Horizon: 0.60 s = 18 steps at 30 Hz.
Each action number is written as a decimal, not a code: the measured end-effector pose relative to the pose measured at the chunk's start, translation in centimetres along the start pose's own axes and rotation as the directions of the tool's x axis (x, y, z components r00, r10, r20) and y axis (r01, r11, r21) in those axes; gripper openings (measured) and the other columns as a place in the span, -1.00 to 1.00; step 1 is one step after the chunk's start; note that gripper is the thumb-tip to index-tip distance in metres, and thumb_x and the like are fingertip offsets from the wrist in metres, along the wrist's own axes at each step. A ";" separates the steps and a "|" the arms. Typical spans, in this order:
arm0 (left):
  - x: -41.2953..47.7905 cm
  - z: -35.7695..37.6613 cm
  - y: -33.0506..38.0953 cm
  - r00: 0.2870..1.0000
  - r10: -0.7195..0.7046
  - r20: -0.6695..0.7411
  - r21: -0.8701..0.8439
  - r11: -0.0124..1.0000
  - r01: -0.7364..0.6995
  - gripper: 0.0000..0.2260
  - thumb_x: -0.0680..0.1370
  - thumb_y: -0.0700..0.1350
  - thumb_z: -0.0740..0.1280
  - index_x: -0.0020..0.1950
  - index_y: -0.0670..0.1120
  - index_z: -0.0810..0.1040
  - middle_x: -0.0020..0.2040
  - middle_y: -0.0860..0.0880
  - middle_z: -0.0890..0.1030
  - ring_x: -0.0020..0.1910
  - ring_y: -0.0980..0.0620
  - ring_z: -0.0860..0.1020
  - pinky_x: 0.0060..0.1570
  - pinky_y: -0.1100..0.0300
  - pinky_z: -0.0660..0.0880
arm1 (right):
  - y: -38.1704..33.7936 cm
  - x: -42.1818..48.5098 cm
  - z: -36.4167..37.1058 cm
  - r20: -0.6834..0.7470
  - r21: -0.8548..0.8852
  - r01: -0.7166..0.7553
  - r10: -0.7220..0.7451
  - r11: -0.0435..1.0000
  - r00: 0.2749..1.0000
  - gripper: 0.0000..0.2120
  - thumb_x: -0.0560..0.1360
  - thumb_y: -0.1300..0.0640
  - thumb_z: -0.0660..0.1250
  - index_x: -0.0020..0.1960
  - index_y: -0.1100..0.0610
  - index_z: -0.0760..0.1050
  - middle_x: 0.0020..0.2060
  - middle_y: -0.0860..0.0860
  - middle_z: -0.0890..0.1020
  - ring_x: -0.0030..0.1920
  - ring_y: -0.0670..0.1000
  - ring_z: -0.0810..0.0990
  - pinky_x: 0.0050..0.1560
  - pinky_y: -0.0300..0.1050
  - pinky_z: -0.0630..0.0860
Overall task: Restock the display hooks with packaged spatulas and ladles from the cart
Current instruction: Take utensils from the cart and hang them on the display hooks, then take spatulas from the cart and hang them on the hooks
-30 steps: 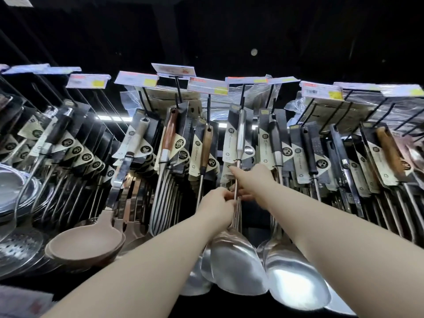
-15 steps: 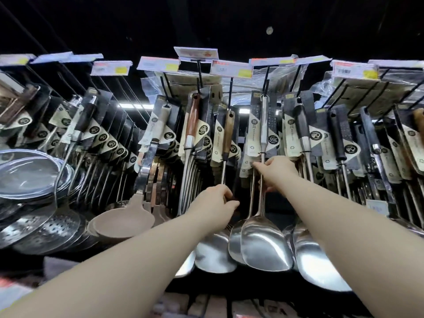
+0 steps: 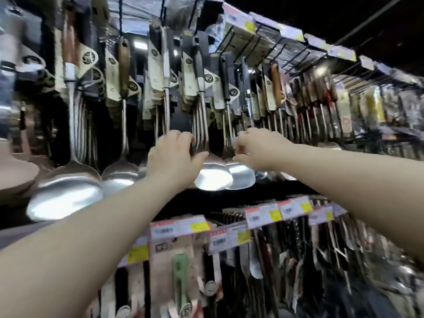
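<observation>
Ladles (image 3: 213, 177) hang bunched — left hand (image 3: 171, 157) grips their shafts, right hand (image 3: 258, 148) pinches the neighbouring spatula (image 3: 243, 179).

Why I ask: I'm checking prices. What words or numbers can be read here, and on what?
Lower price tags: barcode and print too blurred to read.
Upper price tags: too blurred to read.
Package cards: round logo, wording too small to read.
Nothing legible.

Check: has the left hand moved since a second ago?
Yes: the left hand went rightward, from under the wooden-handled spatula to the black-handled row.
</observation>
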<state>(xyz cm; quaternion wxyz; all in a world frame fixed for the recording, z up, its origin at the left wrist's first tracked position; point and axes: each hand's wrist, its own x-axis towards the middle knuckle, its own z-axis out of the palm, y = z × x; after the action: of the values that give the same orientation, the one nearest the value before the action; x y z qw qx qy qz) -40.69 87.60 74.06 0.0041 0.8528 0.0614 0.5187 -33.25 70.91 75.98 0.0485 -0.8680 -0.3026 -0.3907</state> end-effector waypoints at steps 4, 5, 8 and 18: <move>-2.3 3.3 5.8 0.991 0.095 0.090 -0.073 0.993 -0.089 -0.59 0.50 0.11 0.25 0.24 -0.12 0.44 0.24 -0.16 0.45 0.25 -0.20 0.39 0.23 -0.06 0.37 | 6.0 -7.0 0.5 0.174 -0.067 -0.102 0.112 0.993 0.978 -0.70 0.52 -0.08 0.22 0.11 0.08 0.52 0.12 0.10 0.56 0.13 0.18 0.53 0.11 0.04 0.49; -2.9 4.1 7.7 0.987 0.115 0.108 -0.079 0.991 -0.107 -0.59 0.50 0.11 0.25 0.21 -0.13 0.46 0.22 -0.17 0.46 0.24 -0.22 0.41 0.20 -0.07 0.38 | 7.7 -8.9 0.5 0.201 -0.083 -0.125 0.139 0.989 0.970 -0.70 0.52 -0.08 0.23 0.12 0.09 0.51 0.12 0.10 0.56 0.14 0.18 0.53 0.10 0.03 0.50; -4.8 6.0 14.0 0.966 0.212 0.144 -0.087 0.976 -0.201 -0.60 0.49 0.15 0.24 0.13 -0.14 0.48 0.15 -0.20 0.50 0.18 -0.23 0.44 0.13 -0.08 0.43 | 13.2 -14.6 0.0 0.249 -0.132 -0.214 0.241 0.968 0.938 -0.69 0.51 -0.08 0.25 0.15 0.07 0.51 0.14 0.10 0.57 0.15 0.17 0.53 0.03 -0.02 0.47; -16.2 12.8 41.4 0.806 0.430 0.407 -0.404 0.876 -0.263 -0.55 0.50 0.19 0.22 0.19 -0.14 0.44 0.18 -0.23 0.47 0.19 -0.26 0.45 0.10 -0.10 0.45 | 32.1 -37.5 -5.9 0.355 -0.336 -0.483 0.584 0.808 0.730 -0.64 0.52 -0.07 0.24 0.18 0.15 0.48 0.14 0.16 0.58 0.16 0.19 0.54 0.13 0.03 0.52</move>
<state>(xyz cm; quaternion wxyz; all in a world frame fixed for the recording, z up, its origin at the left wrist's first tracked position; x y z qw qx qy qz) -32.55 45.43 56.69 0.0649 0.9384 -0.1879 0.2828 -38.22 24.69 58.34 -0.0074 -0.9830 0.0038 -0.1833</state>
